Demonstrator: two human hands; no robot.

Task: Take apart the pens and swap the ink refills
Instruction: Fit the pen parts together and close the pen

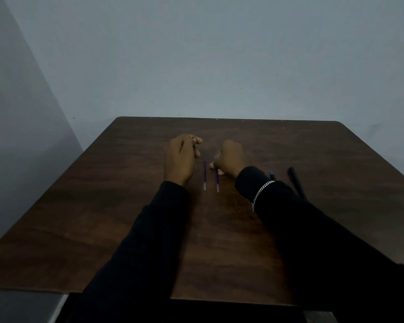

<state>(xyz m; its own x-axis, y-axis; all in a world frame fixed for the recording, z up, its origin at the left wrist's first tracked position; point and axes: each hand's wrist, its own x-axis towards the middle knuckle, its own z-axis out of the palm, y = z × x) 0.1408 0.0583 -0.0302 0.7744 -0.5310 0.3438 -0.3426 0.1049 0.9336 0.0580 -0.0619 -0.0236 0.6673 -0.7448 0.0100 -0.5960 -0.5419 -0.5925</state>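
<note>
Two thin blue plastic ink refills lie side by side, not touching, mid-frame on the dark brown wooden table [313,148]. The right hand [231,157] pinches the right refill [217,180] near its far end. The left refill [205,176] lies free. The left hand [181,159] is curled; round what, I cannot tell. At right rest two pen bodies: a blue-tipped pen barrel [273,176] and a black pen barrel [295,180]. The refills look alike, so once lifted they could get mixed up, or roll away.

A plain, dim indoor room, whether home or office cannot be told; a dark brown wood-grain table [103,217] with rounded far corners stands against a bare pale grey-blue painted wall [219,54], beside a shadowed side wall [9,113]; a thin blue ink refill [217,183] on it suggests a writing desk.
</note>
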